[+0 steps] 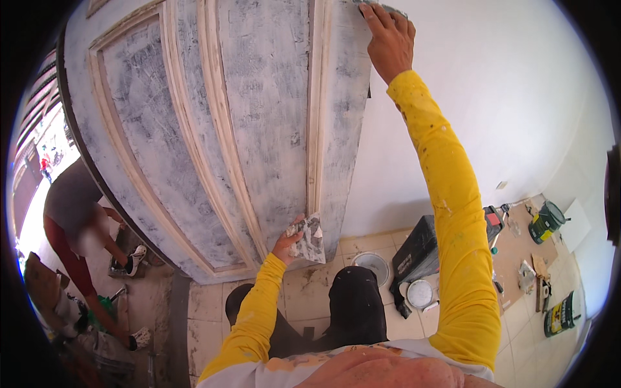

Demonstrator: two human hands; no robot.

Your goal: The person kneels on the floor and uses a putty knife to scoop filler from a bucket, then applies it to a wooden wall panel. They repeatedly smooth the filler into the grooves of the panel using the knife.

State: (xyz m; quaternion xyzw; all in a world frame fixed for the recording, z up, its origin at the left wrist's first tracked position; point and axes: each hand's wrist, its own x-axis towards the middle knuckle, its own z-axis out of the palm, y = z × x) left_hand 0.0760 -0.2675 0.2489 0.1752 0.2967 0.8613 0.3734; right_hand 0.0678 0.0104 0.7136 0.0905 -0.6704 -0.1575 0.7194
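A tall panelled door [262,97], patchy grey and white with pale wooden mouldings, fills the left and middle. My right hand [393,44] reaches up to its upper right part. The fingers are closed on a thin, flat grey tool [396,10], mostly hidden, so whether it is a scraper or a sanding piece cannot be told. Low in front of the door, my left hand [286,244] grips a flat putty plate [310,239] smeared with white and grey filler. Both my forearms wear yellow sleeves spotted with paint.
A white wall [466,110] meets a tiled floor [310,291]. At right are a black case [417,249], a round bucket [371,264], a white-topped tub [420,293] and dark buckets [547,222]. Beyond the door's left edge, another person [74,207] bends over.
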